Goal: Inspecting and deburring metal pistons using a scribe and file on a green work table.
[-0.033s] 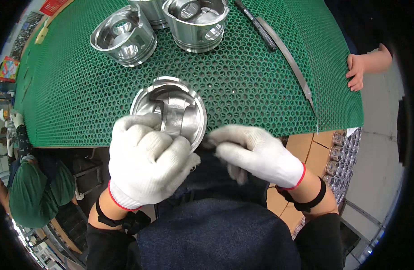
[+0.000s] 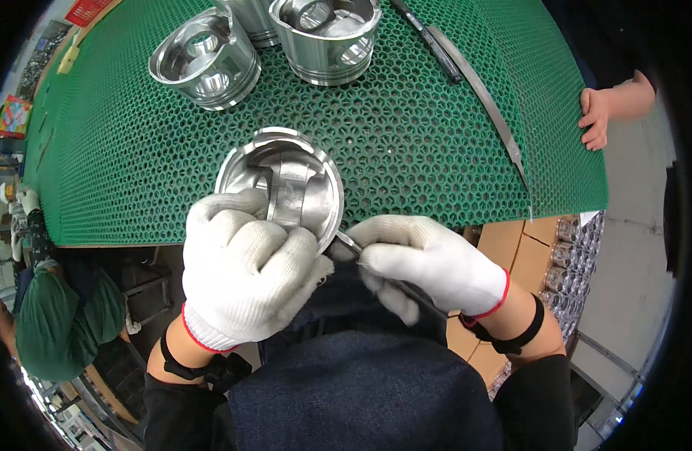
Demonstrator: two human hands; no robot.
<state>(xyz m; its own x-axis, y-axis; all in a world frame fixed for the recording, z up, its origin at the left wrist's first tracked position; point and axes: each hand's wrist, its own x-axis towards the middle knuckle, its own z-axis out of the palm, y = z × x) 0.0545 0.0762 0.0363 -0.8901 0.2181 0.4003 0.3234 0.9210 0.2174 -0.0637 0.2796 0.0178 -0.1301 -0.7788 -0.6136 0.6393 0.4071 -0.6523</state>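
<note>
Both hands (image 2: 248,274) unmoved, piston (image 2: 286,188) held

Both gloved hands meet — left hand (image 2: 244,274) curled tight, right hand (image 2: 429,259) fingers pinched.

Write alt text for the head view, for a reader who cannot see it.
Two white-gloved hands work on a shiny metal piston at the near edge of a green mesh mat: the left hand grips it, the right hand holds a thin metal tool against its rim. More pistons stand behind; another person's hand rests at the mat's right edge.
</note>
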